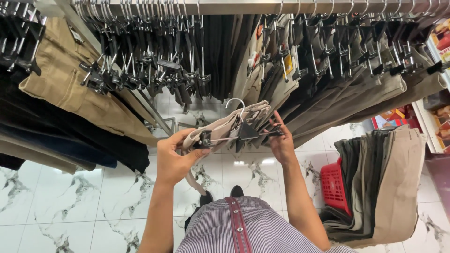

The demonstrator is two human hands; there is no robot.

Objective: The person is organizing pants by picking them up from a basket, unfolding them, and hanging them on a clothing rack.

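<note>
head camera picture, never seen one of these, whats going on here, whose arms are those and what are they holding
There is one picture, taken from a camera worn on a person's head and looking straight down. So the two bare arms coming up from the bottom are that person's own, and the striped shirt below is their chest.

The left hand and the right hand hold a black clip hanger between them, one at each end. A pair of beige trousers is clipped to it, and the fingers of both hands are closed around the ends.

Above runs a metal rail crowded with more trousers on clip hangers, in tan, grey and black. Below is a white marble-patterned tile floor. On it, to the right, stands a red basket beside a stack of folded trousers.
</note>
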